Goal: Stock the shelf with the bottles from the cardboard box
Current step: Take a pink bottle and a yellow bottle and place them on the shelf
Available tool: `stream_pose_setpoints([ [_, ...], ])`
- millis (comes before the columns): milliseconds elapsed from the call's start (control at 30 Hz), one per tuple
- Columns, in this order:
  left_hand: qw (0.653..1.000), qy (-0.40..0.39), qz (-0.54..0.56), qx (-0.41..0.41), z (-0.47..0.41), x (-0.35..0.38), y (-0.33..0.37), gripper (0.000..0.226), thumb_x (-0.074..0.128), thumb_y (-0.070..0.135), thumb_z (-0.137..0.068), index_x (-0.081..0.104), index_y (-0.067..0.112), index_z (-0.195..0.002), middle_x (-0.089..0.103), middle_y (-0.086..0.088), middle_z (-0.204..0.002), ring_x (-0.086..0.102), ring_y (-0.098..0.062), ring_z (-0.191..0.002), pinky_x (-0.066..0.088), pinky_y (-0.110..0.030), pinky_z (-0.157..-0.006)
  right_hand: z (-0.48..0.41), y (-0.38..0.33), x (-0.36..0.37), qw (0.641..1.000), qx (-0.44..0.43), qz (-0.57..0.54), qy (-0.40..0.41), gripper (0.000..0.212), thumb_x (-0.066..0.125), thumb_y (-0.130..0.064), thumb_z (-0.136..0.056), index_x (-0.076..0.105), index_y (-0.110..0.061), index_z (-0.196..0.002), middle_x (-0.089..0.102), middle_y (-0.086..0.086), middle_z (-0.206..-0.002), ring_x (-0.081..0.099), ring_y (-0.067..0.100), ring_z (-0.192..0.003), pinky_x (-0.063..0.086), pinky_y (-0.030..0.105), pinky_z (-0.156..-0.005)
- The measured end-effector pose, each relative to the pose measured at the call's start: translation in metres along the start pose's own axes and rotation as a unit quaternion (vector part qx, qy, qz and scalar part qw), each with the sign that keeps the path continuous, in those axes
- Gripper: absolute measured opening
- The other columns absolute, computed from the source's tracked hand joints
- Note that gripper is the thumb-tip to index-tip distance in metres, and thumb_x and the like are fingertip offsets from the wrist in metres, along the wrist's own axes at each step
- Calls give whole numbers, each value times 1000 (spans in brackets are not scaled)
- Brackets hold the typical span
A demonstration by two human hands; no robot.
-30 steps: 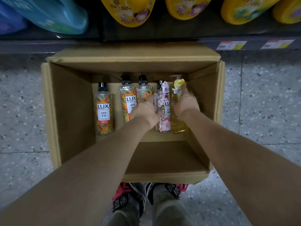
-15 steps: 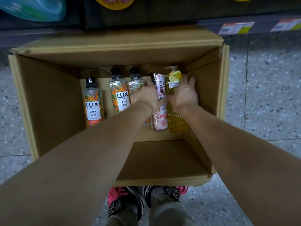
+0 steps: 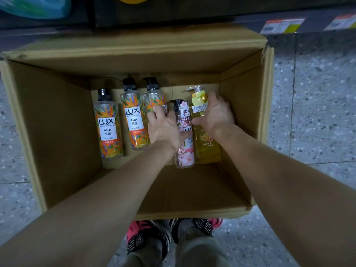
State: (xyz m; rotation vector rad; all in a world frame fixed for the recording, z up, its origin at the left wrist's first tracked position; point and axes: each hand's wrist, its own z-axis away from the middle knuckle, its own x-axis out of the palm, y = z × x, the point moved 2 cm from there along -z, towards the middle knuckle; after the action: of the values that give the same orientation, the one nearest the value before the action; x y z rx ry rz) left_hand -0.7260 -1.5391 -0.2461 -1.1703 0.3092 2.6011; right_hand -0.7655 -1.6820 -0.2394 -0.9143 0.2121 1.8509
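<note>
An open cardboard box (image 3: pixel 134 54) stands on the floor in front of the shelf (image 3: pixel 173 12). Inside are three orange-flowered LUX bottles (image 3: pixel 108 130), (image 3: pixel 134 122), (image 3: pixel 154 97) with black pumps. To their right are a pink blossom bottle (image 3: pixel 185 157) and a yellow bottle (image 3: pixel 208 149) with a clear pump. My left hand (image 3: pixel 165 126) is wrapped around the pink bottle, thumb across its label, and hides part of the third orange bottle. My right hand (image 3: pixel 217 114) grips the yellow bottle's upper part by the box's right wall.
The shelf's front edge carries price tags (image 3: pixel 281 26). A blue pack (image 3: pixel 36 6) and a yellow pack sit on the shelf above. My shoes (image 3: pixel 148 234) touch the box's near wall. Speckled floor tiles lie on both sides.
Both hands have closed more firmly on their bottles. The pink bottle has slid a little toward me. My view has dropped lower and nearer to the box.
</note>
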Motion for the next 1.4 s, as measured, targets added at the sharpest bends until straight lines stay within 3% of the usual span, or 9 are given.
stream_pose_setpoints([
  [133,1000,6,15,-5,12,5,3,86,72,71,-79,51,16,-142,38,-8,-133,39,-29,-122,43,-37,-102,4,3,6,998,19,-57,-22,83,89,-21,-78,39,-28,-144,57,11,-129,54,31,-128,51,50,-102],
  [267,1000,-13,2,-24,10,7,17,84,74,59,-86,42,10,-146,40,-13,-136,44,-30,-126,47,-35,-97,1,8,4,985,66,-156,-43,95,92,-13,-74,33,-18,-148,61,12,-135,59,30,-127,52,37,-98],
  [467,996,-12,53,-68,7,16,29,65,78,23,-92,42,4,-143,41,-17,-136,52,-31,-118,49,-31,-80,-1,8,2,982,72,-165,-55,86,94,-14,-70,48,-17,-142,65,5,-129,61,23,-123,50,31,-90],
  [700,984,19,158,-76,21,25,36,53,59,-6,-93,42,6,-142,41,-17,-142,42,-34,-127,45,-37,-102,3,11,0,979,83,-182,-45,87,95,-9,-68,46,-17,-140,66,6,-127,62,24,-122,52,31,-88],
  [867,984,-40,154,-81,13,17,31,66,83,18,-82,39,11,-130,56,-12,-126,43,-33,-121,44,-41,-103,3,6,-3,974,106,-188,-66,91,96,-7,-64,46,-13,-139,63,7,-131,59,23,-126,51,35,-99],
  [1000,971,-62,203,-107,9,15,19,81,88,26,-77,37,7,-137,56,-5,-106,42,-29,-121,47,-43,-103,5,4,-6,979,114,-130,-112,56,98,-16,-64,65,-7,-108,70,10,-117,67,22,-111,57,34,-92],
  [1100,963,-80,232,-115,7,13,10,84,89,27,-76,39,8,-141,42,4,-87,38,-24,-114,51,-43,-101,7,5,-7,976,115,-146,-117,47,98,-15,-62,59,-14,-88,70,6,-109,66,20,-100,55,32,-83],
  [1233,958,-111,238,-118,7,8,10,80,88,25,-78,40,8,-140,50,-4,-110,43,-28,-124,52,-42,-102,11,8,-6,973,122,-163,-104,79,101,-17,-57,58,-12,-123,67,9,-127,62,26,-121,52,35,-90],
  [1400,947,-143,263,-115,4,2,6,87,91,27,-70,43,8,-140,54,-7,-121,51,-29,-124,56,-40,-96,22,13,-9,974,95,-192,-76,102,101,-15,-57,48,-9,-143,64,8,-134,60,21,-124,49,29,-93],
])
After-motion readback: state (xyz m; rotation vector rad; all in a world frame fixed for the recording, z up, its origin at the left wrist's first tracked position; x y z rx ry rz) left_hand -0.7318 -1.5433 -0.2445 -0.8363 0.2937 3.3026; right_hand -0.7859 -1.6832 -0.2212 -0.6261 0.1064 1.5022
